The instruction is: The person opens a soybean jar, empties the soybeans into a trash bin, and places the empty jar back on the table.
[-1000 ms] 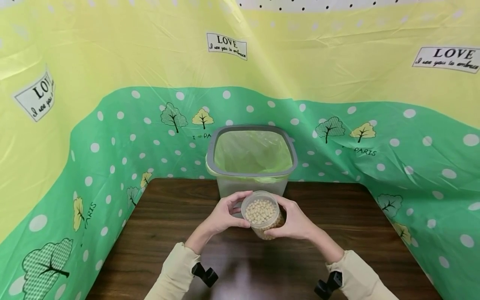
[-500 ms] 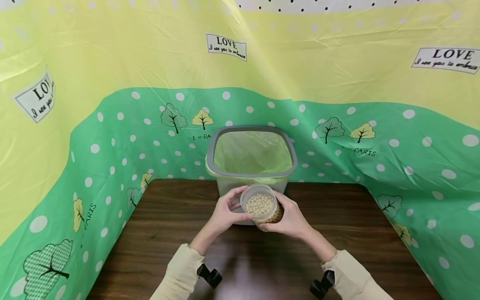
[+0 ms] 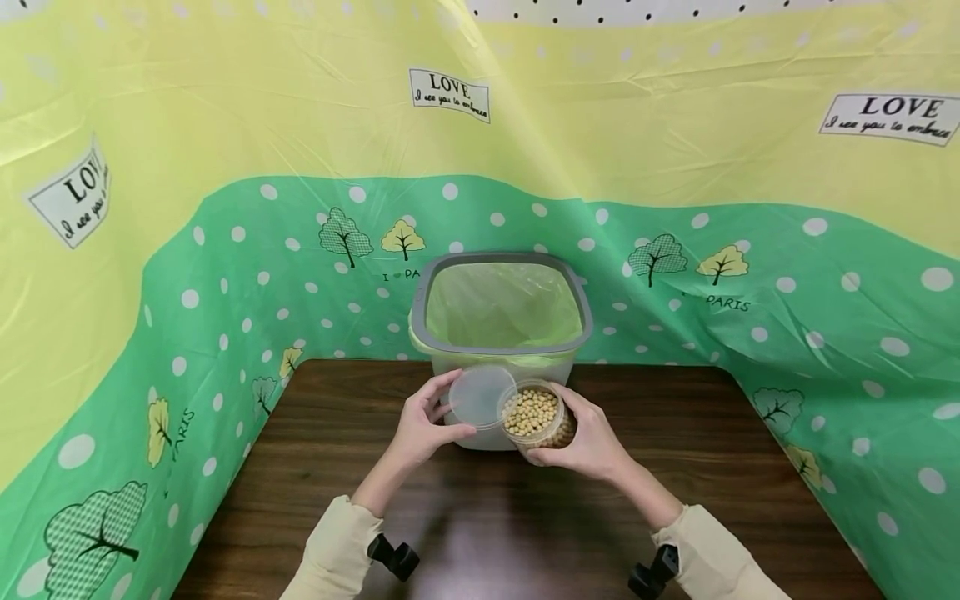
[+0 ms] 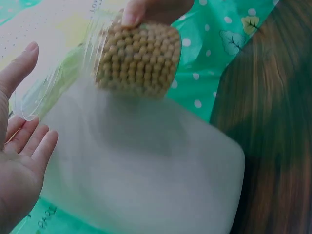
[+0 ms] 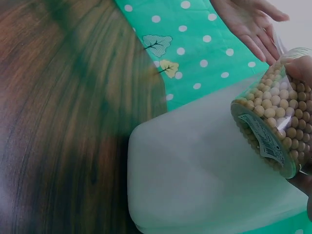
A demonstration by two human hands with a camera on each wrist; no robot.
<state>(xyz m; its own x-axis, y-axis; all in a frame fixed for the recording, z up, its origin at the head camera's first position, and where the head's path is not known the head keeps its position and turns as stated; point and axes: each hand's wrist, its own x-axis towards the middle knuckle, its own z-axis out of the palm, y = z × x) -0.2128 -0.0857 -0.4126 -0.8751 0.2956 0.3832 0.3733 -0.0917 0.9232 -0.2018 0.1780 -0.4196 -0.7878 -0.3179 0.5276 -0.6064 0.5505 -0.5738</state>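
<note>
My right hand (image 3: 589, 435) grips a clear plastic jar (image 4: 136, 61) packed with round beige dried beans (image 3: 531, 412). The jar tilts with its open mouth toward the head camera and slightly left. In my left hand (image 3: 418, 423) a clear round lid (image 3: 478, 397) is held by its edge between thumb and fingers. The lid is off the jar's mouth, just to its left, and overlaps the rim in the head view. A printed label (image 5: 263, 141) shows on the jar's base in the right wrist view.
Directly behind the hands stands a whitish bin (image 5: 195, 165) with a grey rim (image 3: 510, 348) and a green liner bag (image 3: 502, 304). Dark wood tabletop (image 3: 337, 442) lies beneath. A green and yellow patterned curtain (image 3: 247, 250) encloses the back and sides.
The lid has come off the jar and moved left with my left hand. The beans now show uncovered, while my right hand keeps the jar, shifted slightly right.
</note>
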